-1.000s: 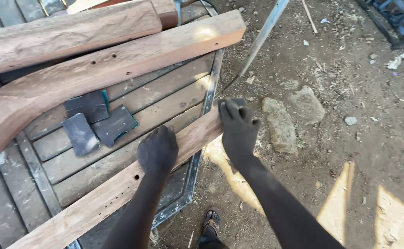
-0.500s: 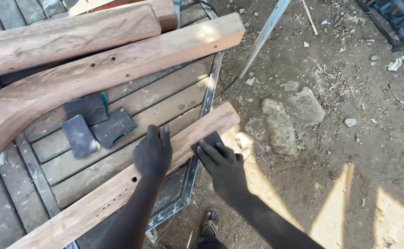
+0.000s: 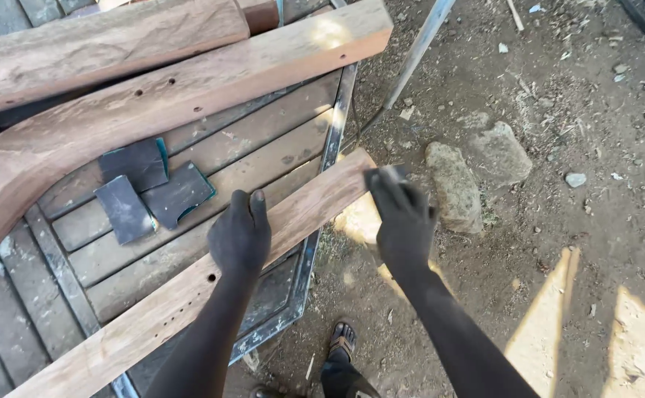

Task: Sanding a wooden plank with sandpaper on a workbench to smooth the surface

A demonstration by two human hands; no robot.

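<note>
over a slatted wooden bench top (image 3: 190,169), the left hand (image 3: 240,234) presses flat on a long pale wooden plank (image 3: 190,291), whose far end meets the right hand (image 3: 403,214), fingers curled on a small dark sanding piece (image 3: 387,175).

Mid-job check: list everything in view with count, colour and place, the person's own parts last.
wooden rail: 1, light brown, drilled holes, lying diagonally over the table's edge under the hands
curved beam: 1, reddish brown, drilled holes, across the table above
thick beam: 1, brown, top left
sandpaper sheets: 3, dark grey, overlapping on the table slats
slatted table: 1, weathered wood in a metal frame, left half
metal bar: 1, grey, leaning at top centre
stones: 2, grey-brown, on the dirt ground right of the table
sandalled foot: 1, bottom centre
left hand: pressed flat on the wooden rail
right hand: at the rail's end, gripping a dark piece
</note>
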